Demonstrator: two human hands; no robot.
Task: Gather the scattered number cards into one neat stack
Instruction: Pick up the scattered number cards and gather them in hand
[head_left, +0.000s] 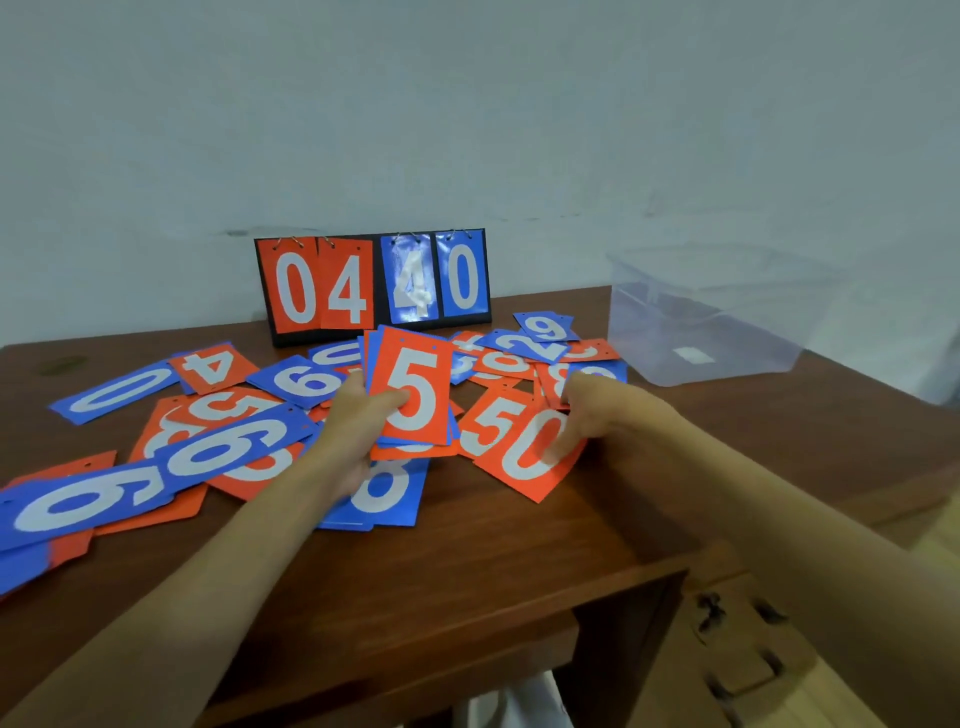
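Observation:
Red and blue number cards lie scattered over the brown wooden table (519, 545). My left hand (358, 415) holds a tilted stack of cards (415, 395) above the middle of the table, with a red 5 on top and my thumb across its face. My right hand (592, 415) rests with its fingers on a red 0 card (524, 457), which lies beside a red 5 card (488, 421). A blue 8 card (384, 493) lies partly hidden under my left wrist. Blue 6 cards (83, 499) and red cards overlap at the left.
A black flip scoreboard (374, 283) reading 04 and 40 stands at the back against the wall. A clear plastic box (711, 317) sits at the back right. The table's front edge runs diagonally at the lower right, with a floor and a dark item below.

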